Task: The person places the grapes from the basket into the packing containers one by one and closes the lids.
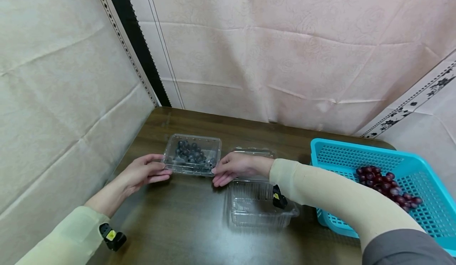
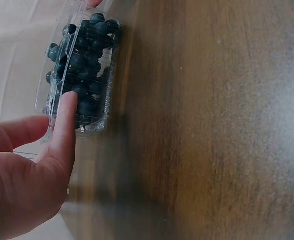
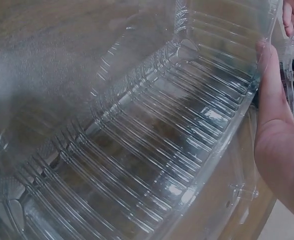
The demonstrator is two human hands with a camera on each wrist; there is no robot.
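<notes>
Left hand (image 1: 147, 171) pinches the left edge of a lidded clear box (image 1: 212, 147) between thumb and fingers, and right hand (image 1: 232, 169) grips its near right corner; box sits at the far left part of the table (image 1: 189, 221), dark grapes (image 1: 191, 152) inside. Just right of it, under the right forearm, a second clear box (image 1: 261, 213) stands open, lid side away; farther right, blue basket (image 1: 335, 155) holding red grapes (image 1: 384, 185).
</notes>
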